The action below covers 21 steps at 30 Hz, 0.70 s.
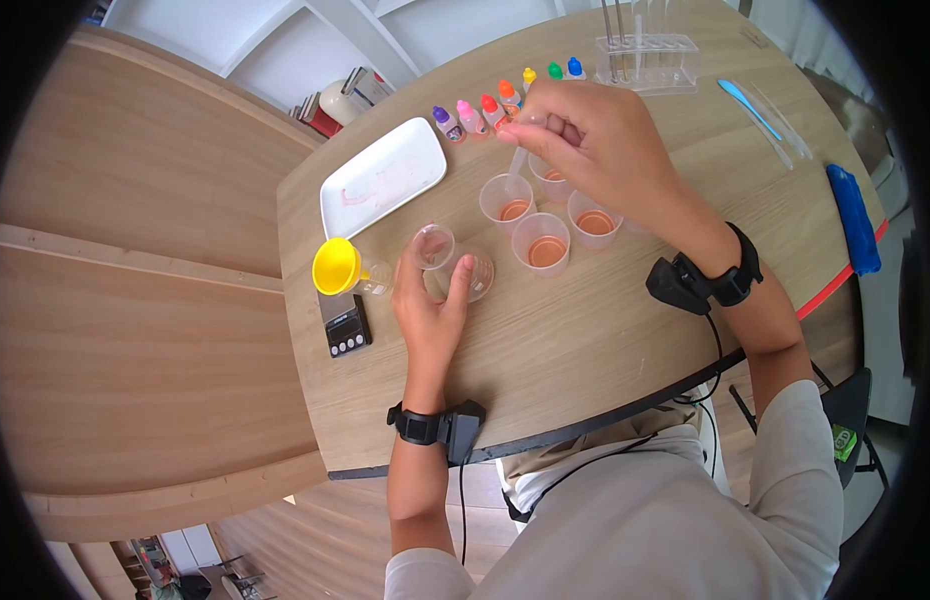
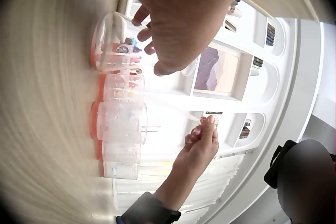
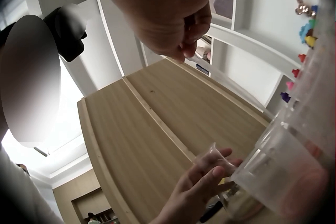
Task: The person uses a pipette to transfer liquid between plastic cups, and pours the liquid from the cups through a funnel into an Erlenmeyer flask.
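Note:
Between thumb and fingertips, my right hand [image 1: 605, 140] pinches a clear plastic dropper [image 1: 518, 168], which slants down to a translucent cup [image 1: 507, 203] with orange-red liquid in it. In the right wrist view the dropper [image 3: 231, 85] shows at full length. My left hand [image 1: 430, 315] grips the neck of a clear flask [image 1: 477, 278], thumb on one side and fingers on the other. The flask's flared mouth shows above that hand [image 3: 202, 190] in the right wrist view. More cups [image 1: 541, 245] of similar liquid stand close together beside the flask.
A yellow funnel [image 1: 337, 267] sits in a clear vessel by a small digital scale [image 1: 345, 325]. Behind are a stained white tray [image 1: 385, 180], several colour bottles [image 1: 472, 118] and a test tube rack [image 1: 650, 62]. Blue and clear sticks [image 1: 750, 108] lie right, near a blue packet [image 1: 853, 220].

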### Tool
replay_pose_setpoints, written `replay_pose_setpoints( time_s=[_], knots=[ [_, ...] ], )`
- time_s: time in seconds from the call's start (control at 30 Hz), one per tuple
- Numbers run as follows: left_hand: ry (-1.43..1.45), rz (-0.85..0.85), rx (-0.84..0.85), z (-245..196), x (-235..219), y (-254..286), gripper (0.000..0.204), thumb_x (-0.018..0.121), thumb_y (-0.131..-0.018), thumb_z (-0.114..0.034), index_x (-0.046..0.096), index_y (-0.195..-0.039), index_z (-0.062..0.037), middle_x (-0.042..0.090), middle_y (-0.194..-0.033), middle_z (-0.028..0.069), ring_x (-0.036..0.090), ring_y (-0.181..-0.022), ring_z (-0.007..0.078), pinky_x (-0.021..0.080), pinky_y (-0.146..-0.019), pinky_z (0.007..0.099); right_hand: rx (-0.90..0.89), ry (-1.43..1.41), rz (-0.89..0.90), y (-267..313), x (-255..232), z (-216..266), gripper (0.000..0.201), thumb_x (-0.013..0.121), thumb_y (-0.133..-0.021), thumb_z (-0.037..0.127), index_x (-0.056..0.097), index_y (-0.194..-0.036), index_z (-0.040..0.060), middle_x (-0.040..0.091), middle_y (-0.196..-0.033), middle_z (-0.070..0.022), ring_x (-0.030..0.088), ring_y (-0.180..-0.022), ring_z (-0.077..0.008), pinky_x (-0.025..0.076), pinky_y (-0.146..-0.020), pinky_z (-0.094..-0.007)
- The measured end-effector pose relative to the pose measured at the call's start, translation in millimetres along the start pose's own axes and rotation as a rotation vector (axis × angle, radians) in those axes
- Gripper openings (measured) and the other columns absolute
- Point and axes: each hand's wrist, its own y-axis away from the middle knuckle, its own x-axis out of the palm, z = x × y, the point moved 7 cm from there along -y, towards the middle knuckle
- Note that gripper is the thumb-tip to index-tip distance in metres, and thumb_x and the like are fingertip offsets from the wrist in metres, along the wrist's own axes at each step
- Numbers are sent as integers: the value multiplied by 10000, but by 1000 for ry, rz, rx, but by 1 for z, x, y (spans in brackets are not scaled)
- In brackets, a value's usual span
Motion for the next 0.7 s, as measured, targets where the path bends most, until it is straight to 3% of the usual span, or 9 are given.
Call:
replay_pose_setpoints(
  time_s=[0.23,0.3,0.33,0.43,0.5,0.53,0.7],
  knots=[
    [22,8,-10,3,1,0,499,731,-856,-130,523,-1286,14,659,-1139,149,619,-1088,210,491,-921,356,167,-89,93,1,8,-11,151,707,-868,188,658,-858,45,540,-601,4,504,-528,-54,394,-487,-217],
    [13,14,-16,2,1,0,502,730,-857,-138,520,-1288,12,651,-1163,146,617,-1095,210,491,-918,357,173,-106,65,0,7,-14,243,700,-856,302,659,-833,64,566,-574,-24,499,-493,-154,384,-479,-291],
    [5,20,-23,2,1,0,505,728,-859,-146,518,-1291,10,642,-1187,144,615,-1102,210,491,-916,359,173,-106,66,0,7,-13,243,700,-856,302,659,-833,64,566,-574,-24,499,-493,-154,384,-479,-291],
    [22,21,-18,0,1,0,520,724,-863,-155,503,-1304,6,606,-1254,143,609,-1128,216,491,-913,364,237,-173,74,0,3,-15,247,699,-856,297,660,-836,54,569,-581,-29,494,-497,-147,389,-485,-285],
    [54,2,-24,1,2,0,529,734,-844,-134,501,-1298,7,636,-1179,149,621,-1082,228,481,-917,356,277,-139,138,-1,3,-14,169,688,-892,207,676,-919,40,555,-630,8,492,-549,-42,408,-491,-212],
    [87,-16,-29,1,2,0,539,744,-826,-114,498,-1291,7,666,-1104,155,632,-1036,239,470,-921,347,277,-139,138,-2,1,-13,169,688,-892,207,676,-919,40,555,-630,8,492,-549,-42,408,-491,-212],
    [115,-16,-44,2,2,0,536,737,-831,-107,494,-1295,7,667,-1110,153,630,-1045,231,466,-929,343,272,-102,195,-5,-2,-9,163,688,-891,195,667,-925,37,566,-655,12,481,-578,-37,428,-518,-217]
  ],
)
